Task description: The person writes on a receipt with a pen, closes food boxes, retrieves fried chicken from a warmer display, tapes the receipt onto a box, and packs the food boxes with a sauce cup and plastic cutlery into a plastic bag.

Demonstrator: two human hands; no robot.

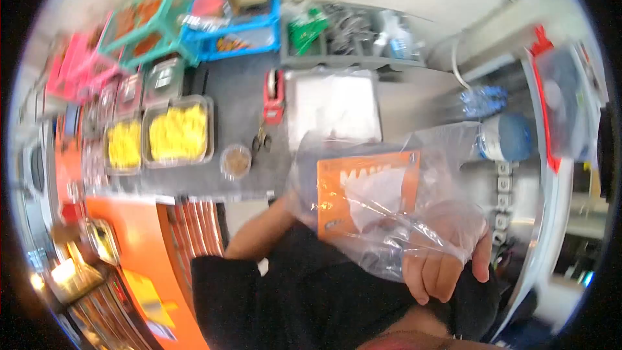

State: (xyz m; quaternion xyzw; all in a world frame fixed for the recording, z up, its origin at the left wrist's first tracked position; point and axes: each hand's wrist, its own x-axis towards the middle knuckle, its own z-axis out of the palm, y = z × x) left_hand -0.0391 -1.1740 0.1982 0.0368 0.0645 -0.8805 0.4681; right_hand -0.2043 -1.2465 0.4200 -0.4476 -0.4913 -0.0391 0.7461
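A clear plastic bag (389,246) is held up in front of my body, crumpled and shiny. An orange rectangle (330,201) with partly readable white lettering and a white patch shows on or through it; I cannot tell which. My right hand (444,253) is at the bag's lower right, partly seen through the film, its fingers curled down over the plastic. From the left, my bare forearm (262,227) runs up behind the bag. My left hand is hidden there, so its fingers do not show.
Yellow food fills two clear tubs (178,133) on the dark counter. Near them are a small round container (236,161), scissors (262,139) and a red tape dispenser (274,97). White sheets (334,104) lie behind the bag. A grey divided bin (353,58) lines the wall. A large bottle (508,137) stands right.
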